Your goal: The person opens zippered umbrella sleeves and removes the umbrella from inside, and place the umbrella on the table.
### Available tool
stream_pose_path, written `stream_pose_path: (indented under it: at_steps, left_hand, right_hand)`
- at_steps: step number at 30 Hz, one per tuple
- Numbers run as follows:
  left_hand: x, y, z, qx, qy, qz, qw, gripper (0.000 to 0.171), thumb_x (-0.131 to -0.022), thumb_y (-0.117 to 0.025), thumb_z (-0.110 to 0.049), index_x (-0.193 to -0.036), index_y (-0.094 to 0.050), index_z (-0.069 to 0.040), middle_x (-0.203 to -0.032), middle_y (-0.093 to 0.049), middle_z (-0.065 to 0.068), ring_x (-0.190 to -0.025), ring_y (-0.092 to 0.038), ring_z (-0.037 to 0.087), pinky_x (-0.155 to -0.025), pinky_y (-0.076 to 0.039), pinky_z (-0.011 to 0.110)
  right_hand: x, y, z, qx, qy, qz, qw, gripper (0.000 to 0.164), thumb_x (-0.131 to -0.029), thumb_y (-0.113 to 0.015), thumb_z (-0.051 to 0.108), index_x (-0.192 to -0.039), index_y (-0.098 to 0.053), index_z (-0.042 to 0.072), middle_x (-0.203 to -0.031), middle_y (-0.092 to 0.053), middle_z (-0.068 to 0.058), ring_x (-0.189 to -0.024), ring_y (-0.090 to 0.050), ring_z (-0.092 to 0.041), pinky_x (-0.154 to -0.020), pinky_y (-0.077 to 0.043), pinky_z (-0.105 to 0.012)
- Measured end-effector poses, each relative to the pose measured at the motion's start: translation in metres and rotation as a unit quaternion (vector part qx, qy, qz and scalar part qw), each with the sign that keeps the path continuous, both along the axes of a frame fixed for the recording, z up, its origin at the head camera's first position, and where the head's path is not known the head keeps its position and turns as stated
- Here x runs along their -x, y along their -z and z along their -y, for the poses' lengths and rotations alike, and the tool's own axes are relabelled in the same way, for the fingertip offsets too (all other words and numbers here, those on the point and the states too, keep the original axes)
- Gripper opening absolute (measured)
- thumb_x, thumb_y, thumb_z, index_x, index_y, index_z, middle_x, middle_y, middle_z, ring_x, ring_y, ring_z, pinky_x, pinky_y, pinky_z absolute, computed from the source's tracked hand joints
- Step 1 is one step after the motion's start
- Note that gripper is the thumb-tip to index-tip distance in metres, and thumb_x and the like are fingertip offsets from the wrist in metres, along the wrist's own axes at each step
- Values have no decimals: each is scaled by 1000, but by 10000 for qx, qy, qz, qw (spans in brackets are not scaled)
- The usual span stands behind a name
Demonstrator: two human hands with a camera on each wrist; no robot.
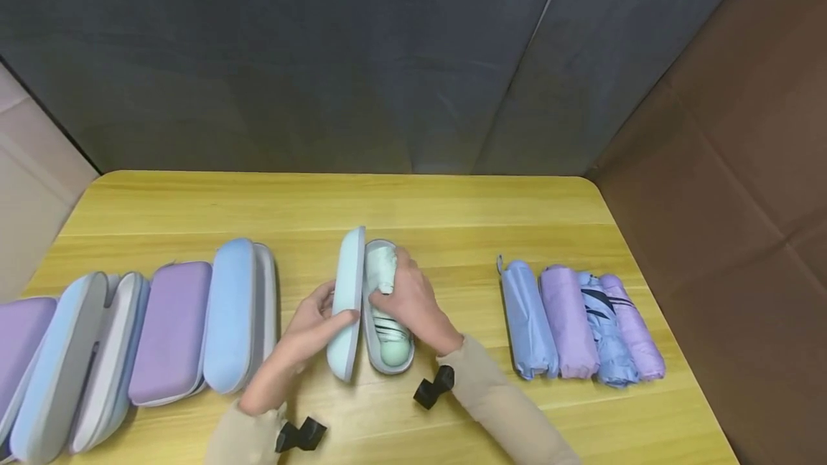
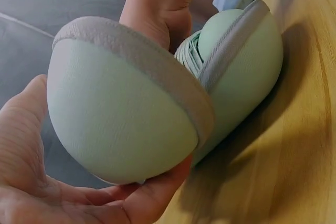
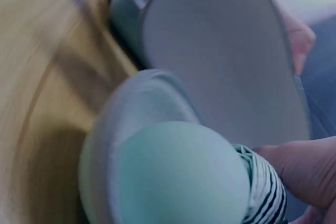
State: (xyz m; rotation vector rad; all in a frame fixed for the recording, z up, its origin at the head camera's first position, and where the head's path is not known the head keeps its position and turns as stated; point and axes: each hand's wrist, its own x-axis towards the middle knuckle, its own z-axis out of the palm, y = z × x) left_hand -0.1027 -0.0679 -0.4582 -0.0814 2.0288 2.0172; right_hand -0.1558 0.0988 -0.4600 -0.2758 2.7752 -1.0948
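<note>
A mint-green hard case stands open mid-table, its lid tilted up on the left. My left hand grips this lid from outside, thumb on the near side and fingers behind it. In the left wrist view the lid shows a grey rim. A folded mint umbrella with a round handle end lies in the case's other half. Around the umbrella's middle, my right hand holds it, thumb on top; its far fingers are partly hidden. The right wrist view shows the handle end and pleated fabric beside the thumb.
Several blue and purple cases stand in a row on the left, some of them open. On the right lie folded umbrellas, including a blue one and a purple one. A dark curtain hangs behind the wooden table.
</note>
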Motion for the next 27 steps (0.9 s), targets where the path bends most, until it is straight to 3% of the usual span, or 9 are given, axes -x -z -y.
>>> stream_pose_path:
  at_steps: [4, 7, 9, 11, 14, 19, 23, 27]
  left_hand:
    - [-2, -4, 1, 423, -150, 88, 9990, 71, -82, -61, -8, -140, -25, 11, -124, -48, 31, -108, -54, 37, -84, -52, 35]
    - [-5, -9, 7, 1306, -267, 71, 9910, 74, -81, -63, -14, -141, -26, 9, -121, -50, 31, -103, -56, 37, -81, -52, 40]
    - [-7, -14, 14, 2084, -298, 40, 9776, 78, -81, -65, -21, -142, -26, 8, -120, -52, 31, -103, -56, 38, -81, -52, 43]
    - [-10, -18, 21, 2822, -310, -60, 9588, 83, -79, -66, -27, -142, -25, 9, -120, -52, 32, -102, -56, 41, -81, -51, 47]
    - [-14, -23, 27, 3514, -345, -179, 9354, 91, -77, -68, -31, -142, -21, 11, -121, -49, 36, -104, -53, 46, -81, -49, 53]
    - [-19, -26, 25, 4221, -355, -440, 9048, 101, -73, -73, -35, -141, -17, 14, -117, -45, 42, -98, -52, 53, -75, -48, 60]
    - [-20, -23, 18, 4731, -423, -589, 8780, 106, -70, -75, -39, -140, -16, 15, -108, -44, 42, -83, -56, 52, -64, -49, 58]
    - [-21, -20, 14, 4964, -523, -693, 8638, 105, -73, -75, -42, -140, -18, 14, -109, -42, 40, -78, -56, 51, -56, -50, 55]
  right_hand:
    - [4, -6, -11, 702, 134, 469, 9963, 78, -72, -69, 12, -140, -32, 0, -110, -58, -19, -82, -58, -23, -66, -52, -29]
    - [3, -15, -24, 934, 314, 603, 9933, 77, -70, -67, 11, -139, -34, 1, -108, -58, -19, -78, -58, -22, -62, -52, -29]
    - [0, -20, -36, 945, 393, 554, 9932, 77, -70, -67, 11, -139, -34, 2, -109, -58, -20, -79, -58, -23, -62, -52, -29]
    - [-2, -22, -51, 868, 431, 438, 9943, 78, -70, -66, 11, -140, -33, 1, -110, -57, -20, -78, -58, -24, -61, -52, -30]
    - [-7, -19, -74, 456, 532, 106, 9975, 77, -71, -66, 11, -140, -33, 0, -110, -57, -20, -76, -58, -24, -58, -50, -31]
    - [-13, -7, -105, -405, 851, -487, 9944, 75, -70, -68, 11, -136, -36, -5, -106, -59, -22, -78, -58, -28, -61, -50, -37]
    - [-16, 2, -118, -643, 1028, -569, 9910, 74, -69, -69, 7, -134, -37, -8, -109, -57, -24, -87, -58, -32, -69, -51, -43]
    - [-18, 6, -121, -807, 1205, -434, 9885, 76, -70, -71, 9, -135, -36, -7, -112, -56, -23, -91, -57, -32, -72, -50, -45]
